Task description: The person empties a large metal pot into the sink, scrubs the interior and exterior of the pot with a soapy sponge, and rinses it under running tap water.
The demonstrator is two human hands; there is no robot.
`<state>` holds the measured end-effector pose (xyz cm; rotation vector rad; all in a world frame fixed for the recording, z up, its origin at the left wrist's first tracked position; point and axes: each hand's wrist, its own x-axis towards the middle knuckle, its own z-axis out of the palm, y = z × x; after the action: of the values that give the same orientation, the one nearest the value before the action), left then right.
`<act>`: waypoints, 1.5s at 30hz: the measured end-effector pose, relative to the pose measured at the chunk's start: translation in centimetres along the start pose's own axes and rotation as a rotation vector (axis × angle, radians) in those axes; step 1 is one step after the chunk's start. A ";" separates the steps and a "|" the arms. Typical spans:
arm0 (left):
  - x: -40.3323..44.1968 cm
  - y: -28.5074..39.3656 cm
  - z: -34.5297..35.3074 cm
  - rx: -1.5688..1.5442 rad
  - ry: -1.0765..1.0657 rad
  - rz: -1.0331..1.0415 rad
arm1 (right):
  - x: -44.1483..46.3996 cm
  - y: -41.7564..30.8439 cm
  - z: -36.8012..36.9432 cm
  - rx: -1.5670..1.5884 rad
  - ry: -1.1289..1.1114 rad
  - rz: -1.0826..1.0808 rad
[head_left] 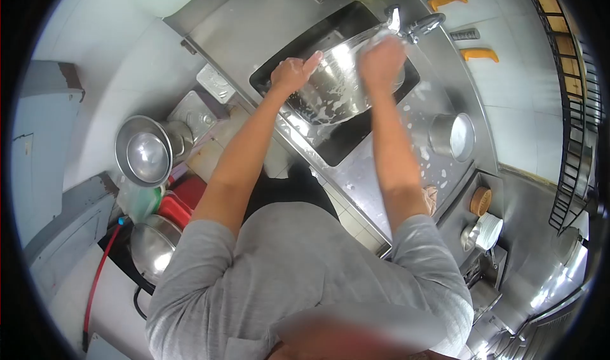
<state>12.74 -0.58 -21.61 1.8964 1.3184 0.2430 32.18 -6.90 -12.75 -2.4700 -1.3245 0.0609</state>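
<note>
A large shiny stainless steel pot [333, 83] is tilted on its side over the dark sink basin [346, 137], with white suds streaked across its wall. My left hand [293, 74] grips the pot's left edge, thumb stretched along the metal and the other fingers curled down. On the far right part of the pot lies my right hand [383, 61], smeared by motion. Whether its fingers hold anything is not visible. Just beyond that hand is the chrome faucet [422, 26].
Right of the sink, a small metal pot [452, 136] and a crumpled cloth [430, 198] sit on the sudsy steel counter [362, 182]. Orange-handled tools [448, 1] hang on the wall. Metal bowls [143, 151] and a red container [178, 201] stand low at left.
</note>
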 end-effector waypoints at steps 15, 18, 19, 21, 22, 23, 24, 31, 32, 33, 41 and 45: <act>2.5 -4.3 3.6 0.010 -0.004 0.040 | -9.0 -3.4 4.4 -0.240 0.178 -0.554; 2.7 -3.0 2.1 0.023 -0.003 0.057 | -6.4 -1.3 2.7 -0.280 0.318 -0.544; 3.3 -3.8 2.6 0.052 -0.013 0.124 | -3.2 3.2 5.5 -0.009 0.395 -0.387; 1.4 -1.5 1.0 -0.008 -0.066 0.002 | -0.2 3.3 0.2 0.173 0.073 0.020; 1.2 -1.9 1.4 -0.001 -0.043 0.005 | 0.7 2.7 -1.9 0.260 -0.073 0.224; 1.9 -2.5 2.1 0.000 -0.008 0.014 | -2.7 2.6 0.2 0.197 0.128 0.033; 2.3 -2.7 2.5 -0.003 0.023 0.020 | -6.0 2.4 3.1 -0.059 0.453 -0.323; 1.6 -1.6 1.1 0.032 -0.026 0.057 | -6.4 4.5 2.4 0.078 0.234 -0.289; 1.3 -0.9 0.5 0.012 -0.066 0.044 | -3.5 6.4 1.6 0.309 0.171 -0.023; 0.9 -0.7 0.5 -0.007 -0.096 0.023 | -4.3 6.9 2.0 0.243 0.258 -0.099; 2.3 -1.4 0.8 0.043 -0.119 -0.003 | -10.4 4.3 3.4 0.073 0.163 -0.666; 1.8 -1.4 1.1 -0.021 -0.070 -0.014 | -4.5 6.7 2.0 0.427 0.419 -0.075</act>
<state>13.17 0.63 -23.80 1.8612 1.2780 0.1811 34.63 -13.40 -17.26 -1.9399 -1.0866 -0.1665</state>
